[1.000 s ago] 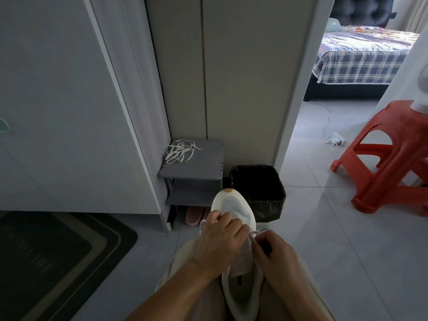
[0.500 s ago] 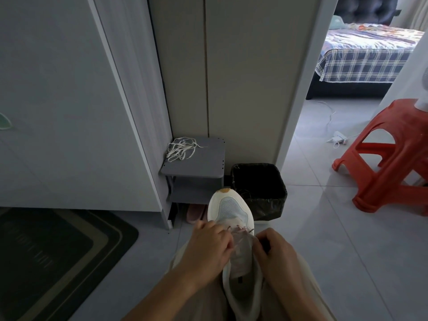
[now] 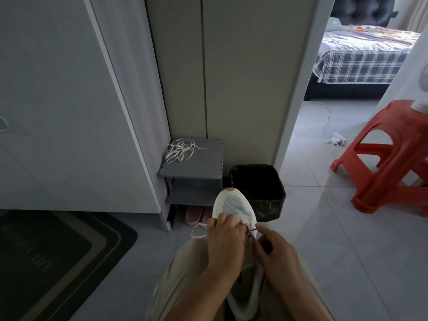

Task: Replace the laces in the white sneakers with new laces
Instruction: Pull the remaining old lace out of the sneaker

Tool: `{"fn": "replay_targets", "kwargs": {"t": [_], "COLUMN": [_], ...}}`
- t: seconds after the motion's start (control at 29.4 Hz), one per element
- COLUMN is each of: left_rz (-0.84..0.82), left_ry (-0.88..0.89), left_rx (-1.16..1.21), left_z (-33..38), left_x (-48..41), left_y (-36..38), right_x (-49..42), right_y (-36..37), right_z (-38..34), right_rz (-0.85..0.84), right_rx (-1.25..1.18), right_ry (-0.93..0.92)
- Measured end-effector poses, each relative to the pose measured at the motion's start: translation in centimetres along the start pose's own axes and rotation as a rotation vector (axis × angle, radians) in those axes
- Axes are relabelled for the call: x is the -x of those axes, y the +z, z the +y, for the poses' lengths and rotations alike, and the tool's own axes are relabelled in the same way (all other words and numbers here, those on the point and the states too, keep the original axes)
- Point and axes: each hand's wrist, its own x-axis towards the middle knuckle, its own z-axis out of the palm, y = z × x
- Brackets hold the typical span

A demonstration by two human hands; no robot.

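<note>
I see the white sneaker lying on the person's lap, toe pointing away towards the black bin on the floor. The left hand is curled over the lacing area and grips the shoe there. A loop of pink-speckled lace sticks out just beside that hand on its left; I cannot tell whether the fingers also pinch it. The right hand sits at the sneaker's right edge, thumb and forefinger pinching a thin strand of the same lace near its dark tip. A tangle of white laces rests on top of the grey shelf unit beside the bin, well apart from the hands. Pink slippers sit under it, and a red stool stands to the right
</note>
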Motion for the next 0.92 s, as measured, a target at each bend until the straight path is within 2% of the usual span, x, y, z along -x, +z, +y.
{"fn": "replay_targets", "kwargs": {"t": [0.14, 0.2, 0.41, 0.75, 0.92], "left_rz": [0.086, 0.076, 0.153, 0.055, 0.035], "left_ry": [-0.020, -0.044, -0.056, -0.040, 0.002], "left_rx": [0.087, 0.103, 0.226, 0.163, 0.205], "left_z": [-0.3, -0.4, -1.4, -0.6, -1.3], "left_x": [0.2, 0.3, 0.7, 1.0, 1.9], "left_y": [1.0, 1.3, 1.6, 0.8, 0.1], "right_x": [-0.1, -0.1, 0.1, -0.1, 0.5], "right_y": [0.2, 0.3, 0.3, -0.5, -0.7], "right_z": [0.0, 0.2, 0.0, -0.5, -1.2], "right_rz": [0.000, 0.014, -0.041, -0.148, -0.130], "right_rx": [0.007, -0.017, 0.058, 0.121, 0.190], "right_ry": [-0.055, -0.086, -0.074, -0.130, -0.171]}}
